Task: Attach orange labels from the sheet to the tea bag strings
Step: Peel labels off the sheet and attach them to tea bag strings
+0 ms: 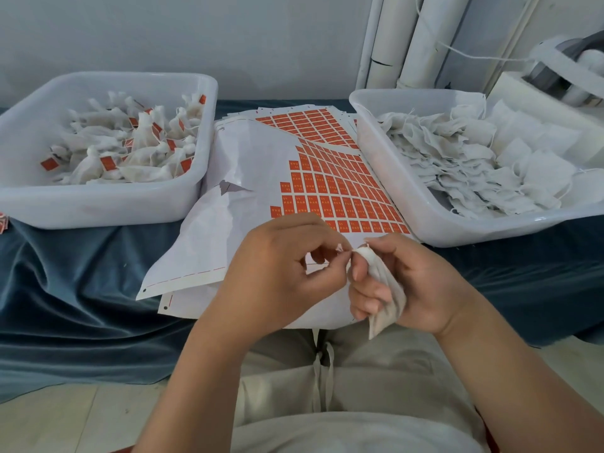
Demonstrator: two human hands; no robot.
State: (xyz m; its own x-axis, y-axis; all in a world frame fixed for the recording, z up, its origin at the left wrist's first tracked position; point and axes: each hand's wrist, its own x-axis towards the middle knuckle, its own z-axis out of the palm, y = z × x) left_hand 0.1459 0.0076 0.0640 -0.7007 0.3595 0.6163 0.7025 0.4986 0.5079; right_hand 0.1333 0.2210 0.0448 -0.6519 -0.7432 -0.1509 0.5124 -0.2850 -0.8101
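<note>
White plastic makes up the two largest things here: a left tub (108, 207) heaped with tea bags that already carry orange tags, and a right tub (457, 230) of bare bags. Between them lies the label sheet (343, 191), its left part already stripped to blank backing.

Just in front of the sheet the hands meet. The right hand (425, 289) is curled round one tea bag (385, 295), held upright over the lap. The left hand (277, 273) pinches at the bag's gathered top with thumb and forefinger. Whether a label or only the string sits in that pinch is too small to tell.

This looks like the fixing step for one bag. The next move probably calls for a firm fold of the label round the string, then a drop into the left tub.

Everything rests on a rumpled blue velvet cloth (81, 289). Behind are a pale wall (196, 34) and white pipes (421, 37).
</note>
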